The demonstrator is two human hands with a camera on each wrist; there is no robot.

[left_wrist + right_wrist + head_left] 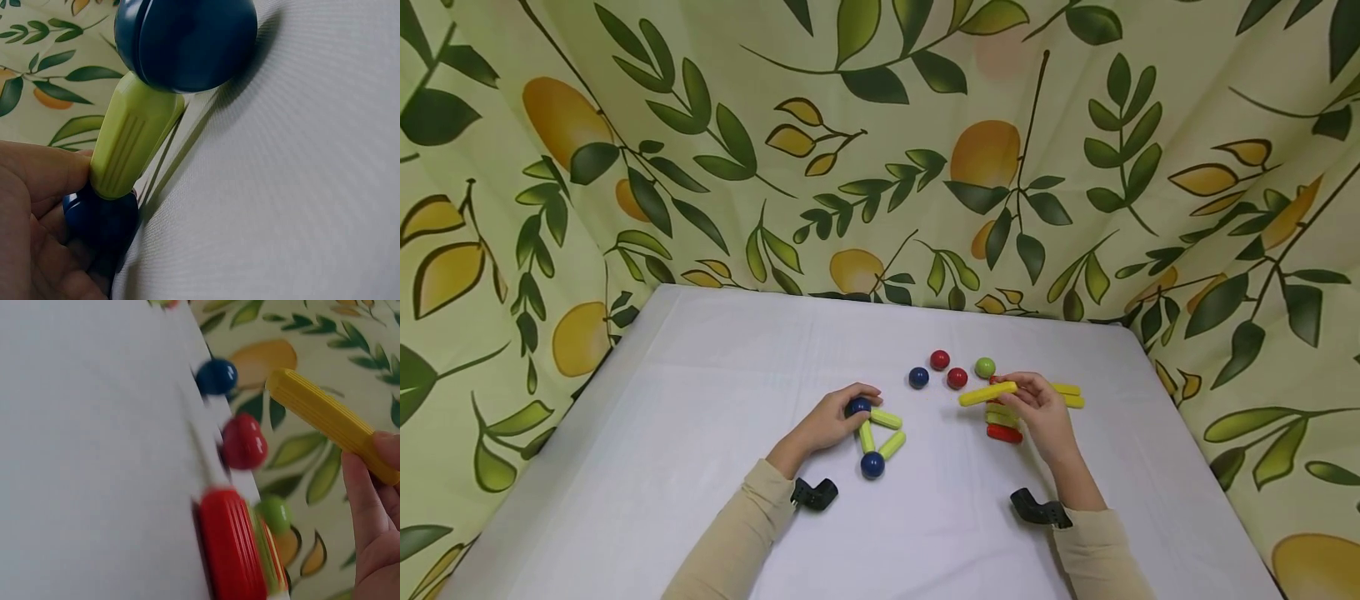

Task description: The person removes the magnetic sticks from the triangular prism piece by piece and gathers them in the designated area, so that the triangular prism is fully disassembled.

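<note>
My left hand (pixel 831 419) grips a dark blue ball (pixel 857 407) at the upper corner of a small construction on the table. From this ball a light green stick (pixel 867 437) runs to a second blue ball (pixel 872 465) nearer me; the left wrist view shows my thumb at the joint between the stick (pixel 131 137) and the held ball (pixel 103 215). Two more light green sticks (pixel 886 418) lead off to the right, one from each ball. Over on the right, my right hand (pixel 1045 417) pinches a yellow stick (pixel 985 394) by one end, raised above the table.
Beyond the hands lie a loose blue ball (pixel 918 377), two red balls (pixel 939 360) and a green ball (pixel 985 367). Below and beside my right hand are a red stick (pixel 1004 433), several light green ones and yellow sticks (pixel 1067 389). A patterned curtain (pixel 910 167) surrounds the white table (pixel 715 367).
</note>
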